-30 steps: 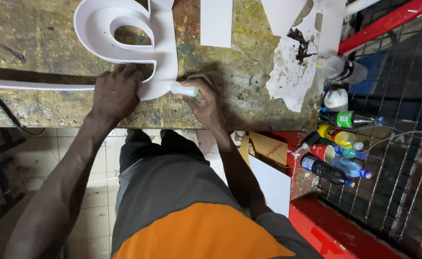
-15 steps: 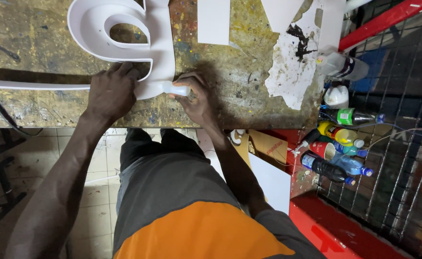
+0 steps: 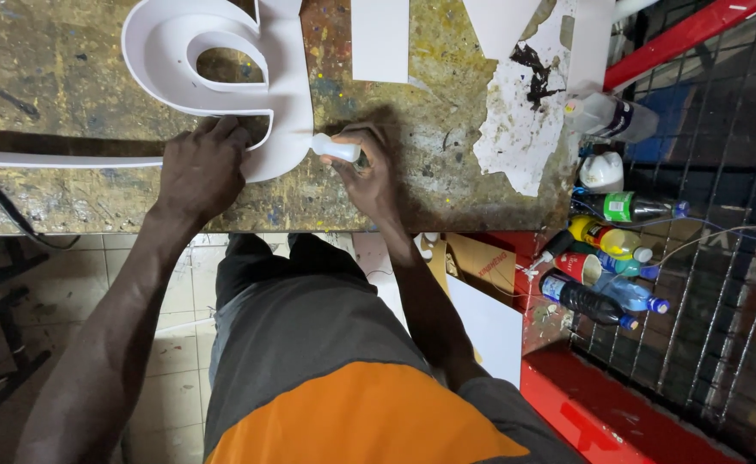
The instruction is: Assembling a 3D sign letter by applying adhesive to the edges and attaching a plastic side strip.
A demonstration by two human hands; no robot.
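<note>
Right hand (image 3: 369,172) shifts slightly, small white squeeze bottle (image 3: 336,149) pinched, nozzle now touching large white curved plastic letter form (image 3: 279,94). Left hand (image 3: 199,167) stays pressed flat on letter edge, paint-spattered surface (image 3: 68,94) beneath.

Left hand (image 3: 199,169) pressing white curved letter form (image 3: 214,60) at upper left, right hand (image 3: 367,176) holding small white bottle (image 3: 336,149) against it, paint-stained workbench (image 3: 429,129), bottles (image 3: 606,258) at right

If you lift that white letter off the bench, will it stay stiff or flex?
The white letter looks hollow with thin walls, so probably light. Its closed loops should hold shape fairly well. The long strip trailing left past the left hand looks thin and would likely droop.
</note>
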